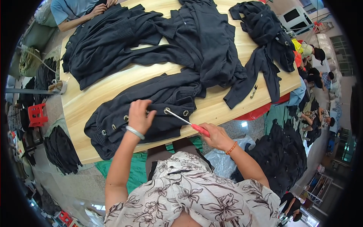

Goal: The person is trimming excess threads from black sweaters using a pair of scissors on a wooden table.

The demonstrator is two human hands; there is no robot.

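Observation:
A black knitted cardigan [109, 113] lies near the table's front edge, its row of large round buttons facing up. My left hand [140, 118] rests on its button band, fingers bent and thumb apart, with nothing visible held. In my right hand [215, 135] is a red-handled screwdriver [199, 129], gripped by its handle. The long thin metal shaft points left, and its end meets a button [166, 111]. The exact shape of the tip cannot be made out. Another button [185, 113] sits to the right of the shaft.
More black knitwear [211, 41] covers the far side of the wooden table [174, 68]. What look like small thread snips [253, 91] lie at the right. Another person's arm [85, 18] reaches in at far left. Dark garments [280, 155] are heaped below, right of the table.

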